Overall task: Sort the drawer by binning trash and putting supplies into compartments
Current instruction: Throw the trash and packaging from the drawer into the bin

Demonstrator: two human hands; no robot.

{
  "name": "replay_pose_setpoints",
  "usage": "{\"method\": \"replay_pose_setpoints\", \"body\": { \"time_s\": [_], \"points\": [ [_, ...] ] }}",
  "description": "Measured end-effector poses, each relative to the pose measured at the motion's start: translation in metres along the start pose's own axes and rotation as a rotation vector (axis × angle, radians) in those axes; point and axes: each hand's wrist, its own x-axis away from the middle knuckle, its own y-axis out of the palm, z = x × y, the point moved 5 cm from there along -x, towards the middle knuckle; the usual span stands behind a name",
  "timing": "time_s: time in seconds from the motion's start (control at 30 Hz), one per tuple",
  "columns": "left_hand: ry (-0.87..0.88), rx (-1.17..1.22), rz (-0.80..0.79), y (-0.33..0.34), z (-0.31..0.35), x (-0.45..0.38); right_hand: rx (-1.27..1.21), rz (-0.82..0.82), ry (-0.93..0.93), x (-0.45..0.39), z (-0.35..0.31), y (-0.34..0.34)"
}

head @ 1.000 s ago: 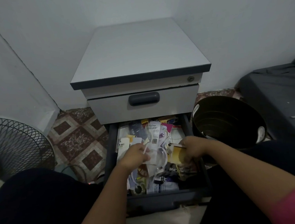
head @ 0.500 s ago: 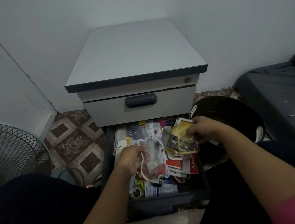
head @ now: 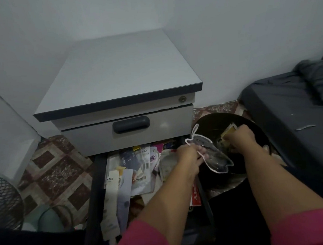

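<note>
Two hands work over one round black bin [head: 258,132], which stands on the floor just right of the open bottom drawer [head: 96,185]. The left hand [head: 188,157] pinches one clear plastic wrapper with a white rim [head: 215,156], fingers curled on its left edge, so that most of the wrapper hangs above the bin's mouth. The right hand [head: 239,139] grips one yellow packet [head: 229,131], fingers curled round it, also over the bin. The drawer holds a heap of packets, cards and papers [head: 133,169], too many and too overlapped to count. One drawer above it is closed, with a dark handle [head: 131,124].

The grey cabinet [head: 118,71] stands against a pale wall on a patterned tile floor [head: 54,169]. One wire fan guard [head: 2,200] sits at the far left edge; a dark mattress [head: 294,108] lies to the right.

The bin sits tight between the drawer's right side and the mattress. Open floor shows left of the drawer, near the fan.
</note>
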Motion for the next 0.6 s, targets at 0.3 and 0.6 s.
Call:
{"method": "replay_pose_setpoints", "body": {
  "time_s": [0.3, 0.6],
  "points": [
    [-0.036, -0.108, -0.1, -0.001, -0.003, -0.006, 0.109, -0.081, -0.063, -0.002, -0.013, 0.024],
    [0.643, -0.802, 0.404, -0.122, 0.042, 0.026, 0.099, -0.328, -0.286, 0.044, -0.033, 0.095]
  ]
}}
